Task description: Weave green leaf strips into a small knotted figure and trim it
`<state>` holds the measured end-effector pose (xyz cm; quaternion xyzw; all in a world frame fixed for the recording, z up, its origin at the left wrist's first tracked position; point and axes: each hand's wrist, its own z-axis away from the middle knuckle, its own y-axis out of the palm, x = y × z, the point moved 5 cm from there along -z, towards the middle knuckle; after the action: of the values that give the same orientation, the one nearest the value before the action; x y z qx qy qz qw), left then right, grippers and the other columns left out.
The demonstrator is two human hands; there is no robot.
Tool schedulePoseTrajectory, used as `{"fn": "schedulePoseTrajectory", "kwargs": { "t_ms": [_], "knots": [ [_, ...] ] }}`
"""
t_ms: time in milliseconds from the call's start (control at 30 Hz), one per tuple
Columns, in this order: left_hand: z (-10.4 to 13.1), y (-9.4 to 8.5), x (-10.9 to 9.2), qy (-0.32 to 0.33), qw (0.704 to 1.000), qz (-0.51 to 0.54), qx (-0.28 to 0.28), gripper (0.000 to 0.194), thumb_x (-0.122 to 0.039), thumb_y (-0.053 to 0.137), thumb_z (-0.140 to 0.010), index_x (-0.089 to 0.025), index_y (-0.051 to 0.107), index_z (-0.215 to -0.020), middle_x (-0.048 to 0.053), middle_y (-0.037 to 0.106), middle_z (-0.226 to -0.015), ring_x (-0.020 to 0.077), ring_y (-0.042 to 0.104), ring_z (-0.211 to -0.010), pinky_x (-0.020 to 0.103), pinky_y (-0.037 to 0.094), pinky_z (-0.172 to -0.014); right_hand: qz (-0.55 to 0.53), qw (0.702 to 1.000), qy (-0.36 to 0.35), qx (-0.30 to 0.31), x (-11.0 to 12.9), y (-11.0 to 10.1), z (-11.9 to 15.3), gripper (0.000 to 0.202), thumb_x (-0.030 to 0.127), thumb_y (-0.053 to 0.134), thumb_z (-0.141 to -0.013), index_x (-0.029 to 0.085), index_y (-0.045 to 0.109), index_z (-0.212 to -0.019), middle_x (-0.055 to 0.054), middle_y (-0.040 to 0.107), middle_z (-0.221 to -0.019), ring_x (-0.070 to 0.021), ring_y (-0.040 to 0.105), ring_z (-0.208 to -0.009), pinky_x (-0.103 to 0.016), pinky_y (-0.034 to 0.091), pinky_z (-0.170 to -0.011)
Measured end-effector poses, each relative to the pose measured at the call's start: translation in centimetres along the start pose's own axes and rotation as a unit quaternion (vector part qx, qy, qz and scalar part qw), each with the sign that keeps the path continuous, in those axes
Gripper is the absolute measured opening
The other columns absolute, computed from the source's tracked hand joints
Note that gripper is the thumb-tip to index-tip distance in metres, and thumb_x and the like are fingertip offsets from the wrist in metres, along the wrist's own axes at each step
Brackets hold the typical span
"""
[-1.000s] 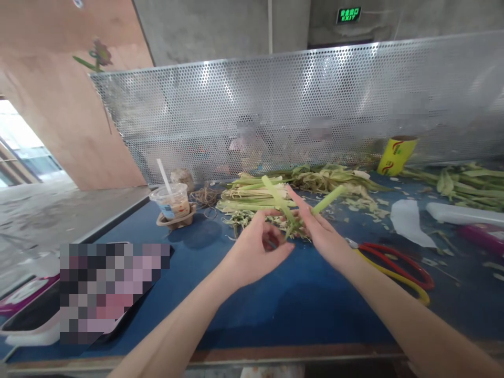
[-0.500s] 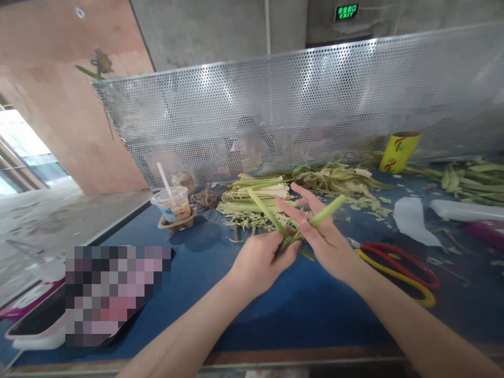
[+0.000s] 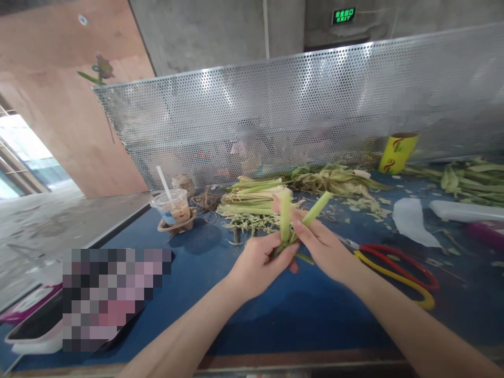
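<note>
head view: left stalk now standing upright at centre, having been slanting toward upper left; right stalk leaning up-right. tops coming closer together, so bend at base seems to be tightening. left hand pinching base, partly hidden; right hand pressing thumb against right stalk. scissors lying right of centre, beside right wrist; pile lying just beyond hands. tabletop stretching between hands and front edge, lower centre.

On the table, a cup stood in a carrier, left of twine. A stalk pile lay right of that, before a perforated panel. Scissors lay right of the right hand.
</note>
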<state>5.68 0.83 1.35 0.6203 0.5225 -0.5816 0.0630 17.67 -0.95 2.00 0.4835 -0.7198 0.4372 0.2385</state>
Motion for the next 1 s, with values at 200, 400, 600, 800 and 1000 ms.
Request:
{"fn": "schedulePoseTrajectory", "kwargs": {
  "t_ms": [200,400,600,800,1000],
  "knots": [
    [-0.2,0.3,-0.1,-0.031,0.991,0.126,-0.014,0.021,-0.033,0.055,-0.081,-0.014,0.064,-0.078,0.004,0.066,-0.060,0.0158,0.064,-0.057,0.028,0.053,-0.063,-0.104,0.991,0.055,0.056,0.2,0.7,0.2,0.048,0.048,0.030,-0.091,0.031,0.042,-0.133,-0.004,0.065,-0.103,-0.0118,0.059,-0.053,-0.029,0.052,-0.053],
    [-0.1,0.2,-0.7,-0.020,0.986,0.165,-0.012,0.014,-0.026,0.056,-0.080,-0.016,0.063,-0.073,0.003,0.066,-0.066,0.0163,0.066,-0.065,0.028,0.053,-0.066,-0.070,0.993,0.071,-0.068,0.4,-0.1,0.8,0.042,0.044,0.034,-0.089,0.026,0.063,-0.114,-0.004,0.068,-0.101,-0.0131,0.059,-0.057,-0.027,0.051,-0.051],
    [0.0,0.5,0.1,-0.059,0.989,0.133,0.006,0.016,-0.026,0.055,-0.080,-0.016,0.060,-0.068,-0.001,0.063,-0.060,0.0086,0.055,-0.048,0.019,0.041,-0.045,-0.114,0.979,0.129,-0.110,-0.7,-0.1,1.0,0.039,0.039,0.038,-0.086,0.024,0.069,-0.105,-0.002,0.069,-0.105,-0.0217,0.062,-0.094,-0.033,0.050,-0.081],
    [0.0,1.1,0.8,-0.113,0.978,0.171,0.044,0.024,-0.035,0.055,-0.081,-0.015,0.056,-0.068,0.000,0.065,-0.059,0.0021,0.036,-0.032,0.016,0.027,-0.033,-0.198,0.968,0.138,-0.075,-2.1,-0.4,0.4,0.035,0.035,0.039,-0.087,0.025,0.072,-0.094,0.000,0.068,-0.109,-0.0234,0.047,-0.120,-0.038,0.026,-0.107],
    [-0.5,1.2,0.9,-0.130,0.908,0.394,0.059,0.048,-0.056,0.040,-0.083,-0.013,0.060,-0.075,0.008,0.065,-0.070,0.0117,0.057,-0.049,0.018,0.034,-0.034,-0.315,0.946,0.075,-0.028,-1.3,-0.5,0.0,0.033,0.045,0.048,-0.084,0.023,0.065,-0.101,-0.006,0.066,-0.105,-0.0214,0.060,-0.090,-0.035,0.049,-0.078]
  ]
}}
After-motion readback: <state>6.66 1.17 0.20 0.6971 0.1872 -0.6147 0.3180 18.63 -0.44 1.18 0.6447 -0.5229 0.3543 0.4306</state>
